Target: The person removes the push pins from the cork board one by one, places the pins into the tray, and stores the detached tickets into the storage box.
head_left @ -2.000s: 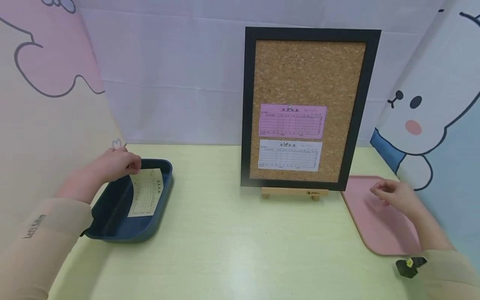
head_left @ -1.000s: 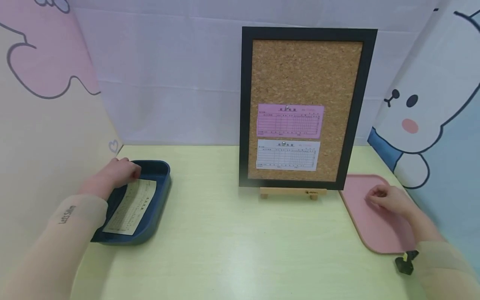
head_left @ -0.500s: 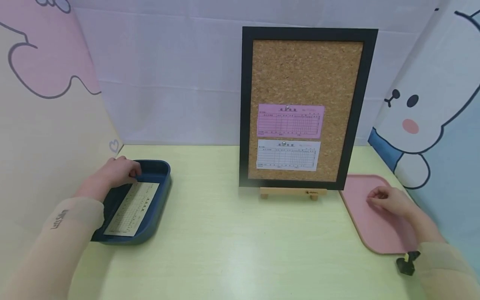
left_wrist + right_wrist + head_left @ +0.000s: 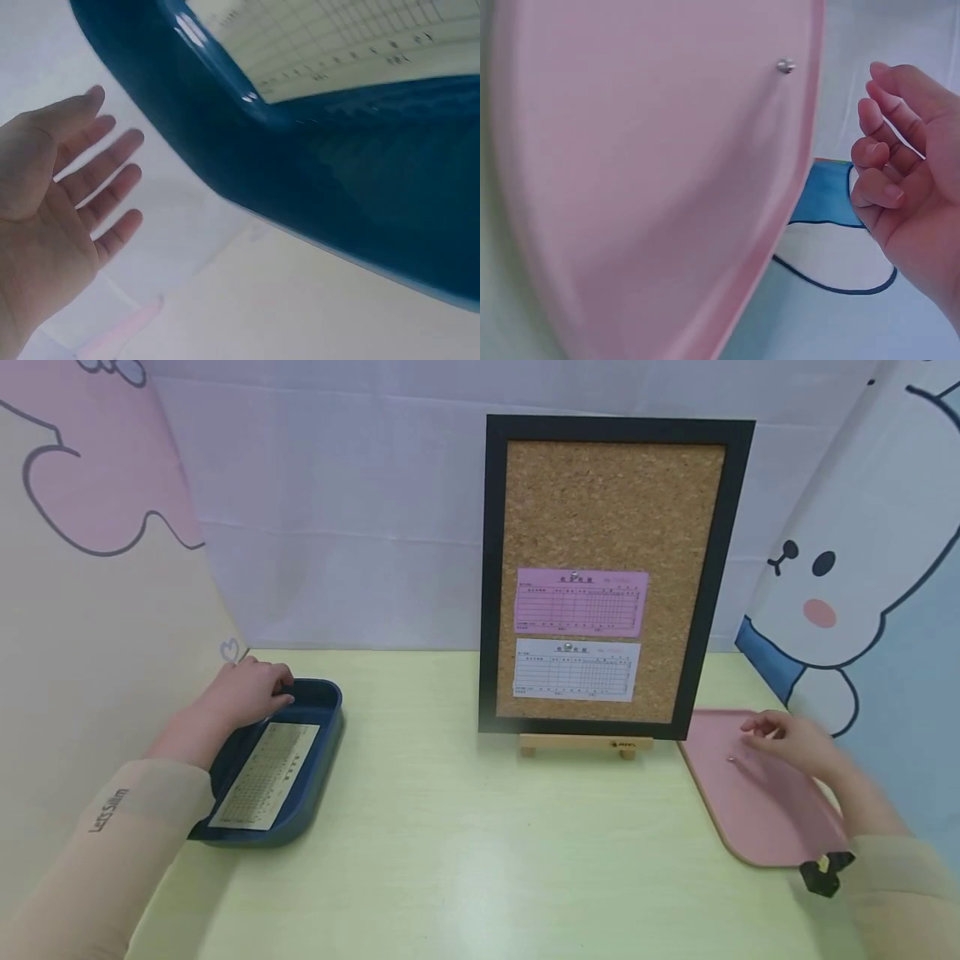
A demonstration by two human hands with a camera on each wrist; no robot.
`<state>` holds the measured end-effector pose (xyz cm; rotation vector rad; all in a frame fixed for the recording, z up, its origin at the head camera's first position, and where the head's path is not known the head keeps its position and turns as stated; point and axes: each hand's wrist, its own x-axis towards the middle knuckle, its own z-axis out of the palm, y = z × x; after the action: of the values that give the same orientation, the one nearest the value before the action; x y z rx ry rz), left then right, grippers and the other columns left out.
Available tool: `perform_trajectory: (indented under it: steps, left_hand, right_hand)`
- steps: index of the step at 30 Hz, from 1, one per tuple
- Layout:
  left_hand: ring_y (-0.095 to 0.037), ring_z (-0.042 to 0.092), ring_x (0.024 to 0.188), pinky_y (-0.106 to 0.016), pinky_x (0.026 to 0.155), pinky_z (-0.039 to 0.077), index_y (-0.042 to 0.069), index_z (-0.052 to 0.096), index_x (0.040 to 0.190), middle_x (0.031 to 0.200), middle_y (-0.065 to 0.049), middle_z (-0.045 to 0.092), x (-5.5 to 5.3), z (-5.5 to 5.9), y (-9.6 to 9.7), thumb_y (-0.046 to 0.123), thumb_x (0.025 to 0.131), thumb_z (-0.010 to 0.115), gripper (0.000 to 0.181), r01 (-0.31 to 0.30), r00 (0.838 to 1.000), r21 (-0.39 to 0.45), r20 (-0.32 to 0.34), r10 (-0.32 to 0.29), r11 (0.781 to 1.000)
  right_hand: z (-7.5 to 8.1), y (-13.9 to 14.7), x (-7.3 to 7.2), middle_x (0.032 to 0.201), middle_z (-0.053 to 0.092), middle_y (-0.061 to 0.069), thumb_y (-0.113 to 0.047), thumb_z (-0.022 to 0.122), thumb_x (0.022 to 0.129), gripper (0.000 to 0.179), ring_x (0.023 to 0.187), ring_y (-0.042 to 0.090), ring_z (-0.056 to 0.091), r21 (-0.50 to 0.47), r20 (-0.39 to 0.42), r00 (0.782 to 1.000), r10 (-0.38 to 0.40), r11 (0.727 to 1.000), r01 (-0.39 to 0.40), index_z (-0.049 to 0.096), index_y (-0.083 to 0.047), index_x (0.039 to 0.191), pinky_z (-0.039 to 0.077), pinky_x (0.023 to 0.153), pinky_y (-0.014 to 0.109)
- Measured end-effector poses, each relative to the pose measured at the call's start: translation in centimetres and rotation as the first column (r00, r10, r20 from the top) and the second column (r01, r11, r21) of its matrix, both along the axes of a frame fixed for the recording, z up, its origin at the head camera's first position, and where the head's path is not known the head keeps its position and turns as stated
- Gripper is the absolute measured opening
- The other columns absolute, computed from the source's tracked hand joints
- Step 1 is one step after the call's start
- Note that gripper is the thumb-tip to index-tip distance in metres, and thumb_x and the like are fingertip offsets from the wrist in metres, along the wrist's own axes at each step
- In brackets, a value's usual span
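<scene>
A pale yellow printed slip (image 4: 265, 777) lies flat in the deep blue tray (image 4: 318, 785) at the left. Over that tray's far left edge hovers my left hand (image 4: 247, 692), holding nothing; its fingers are spread and relaxed in the left wrist view. On the right, a small silver pushpin (image 4: 785, 66) sits on the flat pink tray (image 4: 772, 814). My right hand (image 4: 795, 743) is raised just above the pushpin, thumb and fingers loosely bent with nothing between them.
A black-framed cork board (image 4: 615, 502) stands on a small wooden easel (image 4: 588, 743) at the back. Pinned to it are a pink slip (image 4: 581, 602) and a white slip (image 4: 576, 670). Printed panels enclose the table (image 4: 450, 843) at the back and both sides.
My left hand has let go of the yellow slip, which settled flat in the blue tray, and lifted away. My right hand rose from the pink tray, leaving the pushpin visible there.
</scene>
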<state>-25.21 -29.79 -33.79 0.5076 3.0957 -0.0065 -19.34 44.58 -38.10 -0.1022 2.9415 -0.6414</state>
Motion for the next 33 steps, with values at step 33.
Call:
perform_trajectory:
  steps: [33]
  left_hand:
    - [-0.046, 0.040, 0.115, -0.063, 0.087, 0.030, 0.004, 0.059, 0.116, 0.122, -0.025, 0.054, 4.8, 3.2, 7.5, 0.022, 0.091, 0.060, 0.031, -0.088, 0.951, 0.346, -0.248, 0.182, 0.934]
  right_hand:
    - [8.8, -7.7, 1.6, 0.088, 0.055, 0.010, -0.043, 0.058, 0.090, 0.039, 0.073, 0.012, 0.040, -0.062, -0.423, 0.883, -0.204, 0.979, 0.196, 0.061, -0.008, 0.107, 0.035, 0.051, 0.024]
